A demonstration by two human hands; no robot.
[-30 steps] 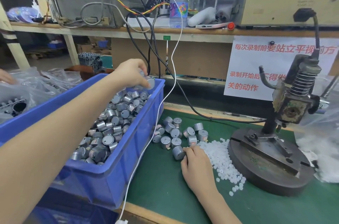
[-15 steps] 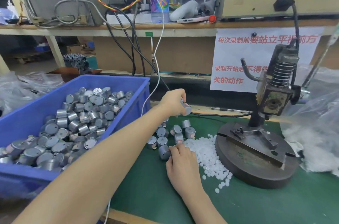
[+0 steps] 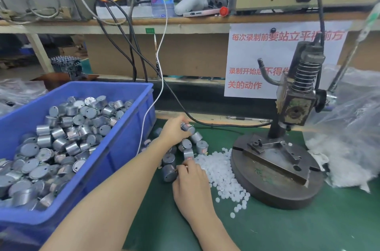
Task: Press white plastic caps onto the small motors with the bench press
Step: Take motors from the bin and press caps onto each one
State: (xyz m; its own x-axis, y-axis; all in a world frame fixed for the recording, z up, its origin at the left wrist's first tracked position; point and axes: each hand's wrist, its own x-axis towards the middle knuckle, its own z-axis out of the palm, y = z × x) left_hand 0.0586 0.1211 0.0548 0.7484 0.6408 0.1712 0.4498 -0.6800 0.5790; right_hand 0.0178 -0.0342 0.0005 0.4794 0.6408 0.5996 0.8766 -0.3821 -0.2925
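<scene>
Left hand: the left hand [image 3: 174, 130] has its fingers curled round one small motor [image 3: 187, 127], held just above the loose motors toward the far edge of the green mat [image 3: 308, 230].
Right hand: the right hand [image 3: 192, 183] has its fingers curled, the tips pinching at the shaft end of a side-lying motor [image 3: 169, 173]; whether a cap sits between them cannot be told.
Loose motors: the cluster [image 3: 195, 143] lies on the mat between the blue bin [image 3: 123, 137] and the white caps [image 3: 224, 178].
Bench press: the bench press [image 3: 296, 104] stands toward the mat's right edge, with no motor on its base plate [image 3: 275, 170].
Risk, rolling: the round motors probably roll if set down carelessly, and one could scatter the cap heap toward the mat's near edge.
Risk, crowding: both hands work close together, so the left forearm may knock the motor out of the right fingertips.
Risk, seating: a cap started crooked on the shaft would likely crush or jam under the ram.
Risk, cable: the white cable [image 3: 153, 104] hangs over the bin's corner beside the left arm and could snag.
</scene>
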